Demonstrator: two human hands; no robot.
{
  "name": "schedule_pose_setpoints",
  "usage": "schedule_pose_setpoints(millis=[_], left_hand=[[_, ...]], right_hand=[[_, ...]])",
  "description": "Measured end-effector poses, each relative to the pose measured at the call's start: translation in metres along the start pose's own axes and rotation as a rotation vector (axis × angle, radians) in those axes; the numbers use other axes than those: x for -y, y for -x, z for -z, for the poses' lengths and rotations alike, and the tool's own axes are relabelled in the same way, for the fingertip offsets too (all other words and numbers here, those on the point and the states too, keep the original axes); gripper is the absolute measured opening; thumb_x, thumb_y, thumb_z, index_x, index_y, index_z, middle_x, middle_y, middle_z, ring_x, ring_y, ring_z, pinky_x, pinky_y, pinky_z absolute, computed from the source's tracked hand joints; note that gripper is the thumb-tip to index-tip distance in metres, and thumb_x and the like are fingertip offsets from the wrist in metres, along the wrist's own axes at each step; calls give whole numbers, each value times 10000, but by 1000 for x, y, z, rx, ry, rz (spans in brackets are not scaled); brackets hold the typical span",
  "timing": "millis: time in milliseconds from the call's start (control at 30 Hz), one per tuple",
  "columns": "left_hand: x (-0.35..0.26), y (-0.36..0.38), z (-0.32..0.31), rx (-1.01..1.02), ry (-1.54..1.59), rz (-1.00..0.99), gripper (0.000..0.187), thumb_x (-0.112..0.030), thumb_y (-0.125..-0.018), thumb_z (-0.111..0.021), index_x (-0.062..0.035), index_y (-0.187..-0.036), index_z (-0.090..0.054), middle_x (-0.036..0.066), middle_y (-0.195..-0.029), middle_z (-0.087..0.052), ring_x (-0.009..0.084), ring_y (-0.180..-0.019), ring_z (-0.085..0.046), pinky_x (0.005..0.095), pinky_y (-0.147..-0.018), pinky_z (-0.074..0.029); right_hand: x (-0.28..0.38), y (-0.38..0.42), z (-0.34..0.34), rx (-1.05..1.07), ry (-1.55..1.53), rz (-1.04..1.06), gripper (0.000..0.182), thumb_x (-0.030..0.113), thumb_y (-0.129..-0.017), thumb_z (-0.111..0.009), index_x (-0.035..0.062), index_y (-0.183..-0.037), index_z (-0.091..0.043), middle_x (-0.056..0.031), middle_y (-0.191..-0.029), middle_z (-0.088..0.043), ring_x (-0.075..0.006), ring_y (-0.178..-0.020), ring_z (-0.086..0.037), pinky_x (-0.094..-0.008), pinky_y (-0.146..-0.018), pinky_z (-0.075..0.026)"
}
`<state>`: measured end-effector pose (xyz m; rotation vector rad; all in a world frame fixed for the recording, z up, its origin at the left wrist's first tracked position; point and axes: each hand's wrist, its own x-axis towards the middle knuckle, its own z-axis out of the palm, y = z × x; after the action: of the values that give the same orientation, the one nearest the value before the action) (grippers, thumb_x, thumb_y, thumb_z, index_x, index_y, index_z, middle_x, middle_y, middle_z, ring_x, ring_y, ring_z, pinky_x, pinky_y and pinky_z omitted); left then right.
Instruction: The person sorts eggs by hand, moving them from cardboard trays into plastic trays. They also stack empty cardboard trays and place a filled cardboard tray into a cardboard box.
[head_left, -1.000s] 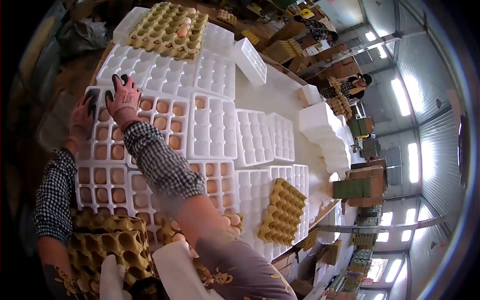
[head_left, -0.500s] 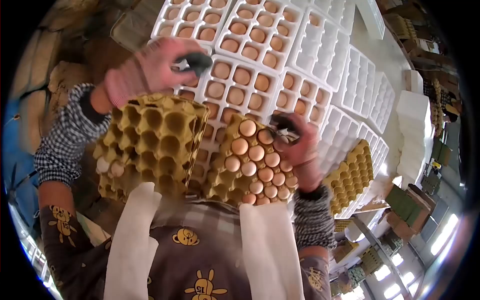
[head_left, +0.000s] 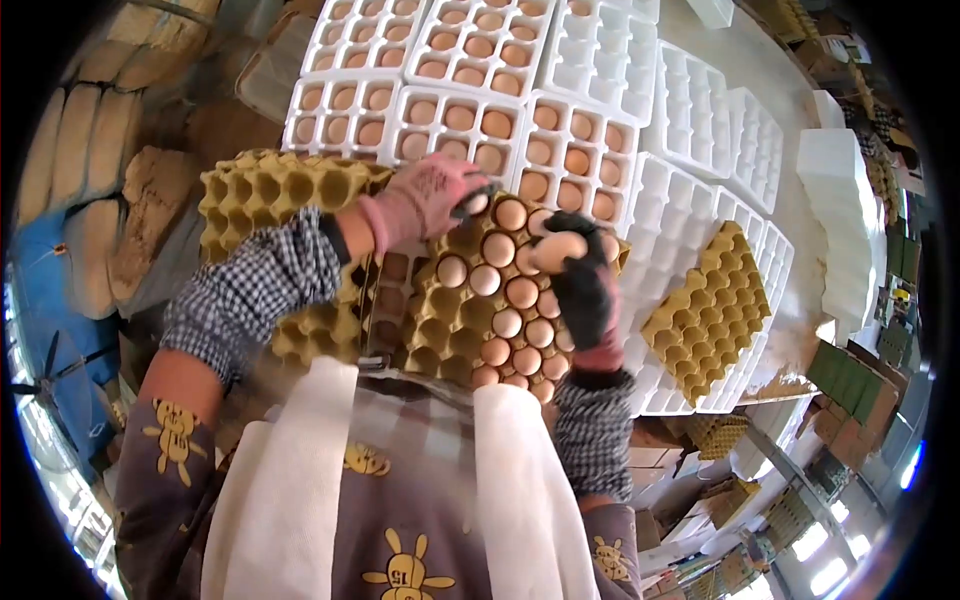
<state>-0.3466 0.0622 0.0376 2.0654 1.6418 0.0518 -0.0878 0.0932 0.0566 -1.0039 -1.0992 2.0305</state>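
Observation:
My left hand (head_left: 432, 202), in a pink glove with dark fingertips, is at the far left corner of a brown pulp egg tray (head_left: 440, 325). Its fingers curl at an egg (head_left: 476, 204) there. On the tray's right side, my right hand (head_left: 588, 290), gloved alike, has its dark fingers wrapped round an egg (head_left: 558, 252). Brown eggs (head_left: 522, 292) fill the tray's right part, while several cups at its near left hold none. A stack of pulp trays (head_left: 270, 195) stands to the left, partly behind my left forearm.
White foam trays with eggs (head_left: 460, 118) lie beyond the pulp tray. More white foam trays (head_left: 690, 110) without eggs spread to the right. Another pulp tray (head_left: 712, 310) rests on them. Stacked white foam (head_left: 835, 220) is at the far right.
My left hand has moved right and nearer, from above the tray stack to the egg tray's corner. My right hand has shifted slightly and now shows an egg in its fingers. The view has shifted.

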Motion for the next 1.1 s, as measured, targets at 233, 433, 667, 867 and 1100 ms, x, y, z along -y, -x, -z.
schedule_pose_setpoints(millis=[233, 433, 667, 867, 1100], left_hand=[[11, -15, 11, -236, 1076, 108, 297, -124, -830, -662, -22, -1101, -601, 74, -1051, -651, 167, -932, -629, 318, -777, -521], [-35, -33, -4, -100, 106, -11, 439, -279, -754, -738, -53, -1100, -591, 170, -1217, -560, 361, -960, -632, 431, -830, -518], [-26, -31, 16, -110, 277, -71, 413, -281, -752, -744, -76, -1085, -609, 168, -1155, -566, 310, -875, -644, 396, -752, -530], [-67, -12, 7, 143, -363, -340, 323, -342, -870, -581, -135, -1108, -653, 150, -1084, -588, 258, -844, -623, 378, -689, -515], [-59, -25, 22, 257, -249, -321, 445, -368, -751, -693, -90, -1096, -646, 125, -1011, -617, 266, -937, -634, 367, -736, -537]], right_hand=[[11, -51, 4, 145, 1592, 156, 475, 221, -690, -798, 141, -1137, -659, -77, -1142, -613, -278, -986, -629, -390, -853, -513], [24, -25, 63, 28, -231, -113, 403, 165, -849, -617, -13, -1211, -615, -150, -1135, -639, -203, -988, -621, -300, -864, -500], [60, -30, 36, 89, 1672, 50, 518, 312, -644, -848, 181, -1108, -659, -79, -1249, -526, -255, -1012, -624, -393, -820, -519], [54, -43, 42, 124, 1649, 51, 445, 325, -619, -838, 172, -1013, -699, -42, -1196, -551, -241, -985, -627, -383, -816, -515], [6, -33, 69, 1, -101, 249, 500, 443, -881, -579, 77, -1222, -565, -60, -974, -619, -156, -750, -552, -302, -625, -440]])
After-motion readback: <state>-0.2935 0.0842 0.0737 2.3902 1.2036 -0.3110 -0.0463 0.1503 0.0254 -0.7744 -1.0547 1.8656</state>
